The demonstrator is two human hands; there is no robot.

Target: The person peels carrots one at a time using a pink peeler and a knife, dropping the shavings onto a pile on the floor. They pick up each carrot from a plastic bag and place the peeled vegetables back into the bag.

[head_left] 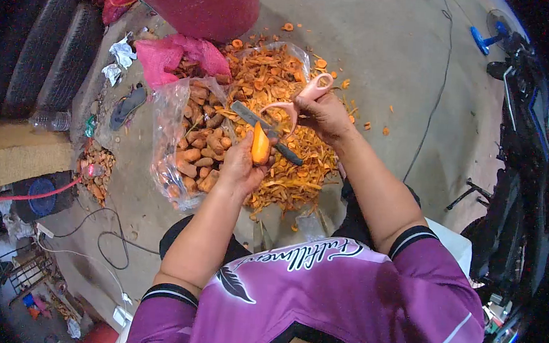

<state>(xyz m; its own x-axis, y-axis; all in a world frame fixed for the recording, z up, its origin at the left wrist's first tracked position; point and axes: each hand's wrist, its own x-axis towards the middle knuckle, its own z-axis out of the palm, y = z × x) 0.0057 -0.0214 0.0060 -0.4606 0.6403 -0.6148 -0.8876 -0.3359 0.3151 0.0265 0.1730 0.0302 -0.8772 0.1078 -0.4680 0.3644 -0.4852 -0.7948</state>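
Observation:
My left hand (242,172) is closed around a bright orange, peeled root vegetable (260,147), its pointed end upward. My right hand (325,117) grips the pale pink handle of a Y-shaped peeler (316,91), whose forked head points left, just above and right of the root and apart from it. Beneath both hands lies a knife (286,152) with a broad grey blade and dark handle, resting over a heap of orange peelings (280,187). To the left, a clear plastic bag (166,146) holds several unpeeled brownish-orange roots (190,163).
A large red tub (202,10) stands behind the heap, beside a pink mesh sack (181,59). Tyres (71,58), a sandal (127,107) and crumpled paper (123,52) are at left. A dark cable (440,81) crosses the floor at right, near a parked motorbike (522,124).

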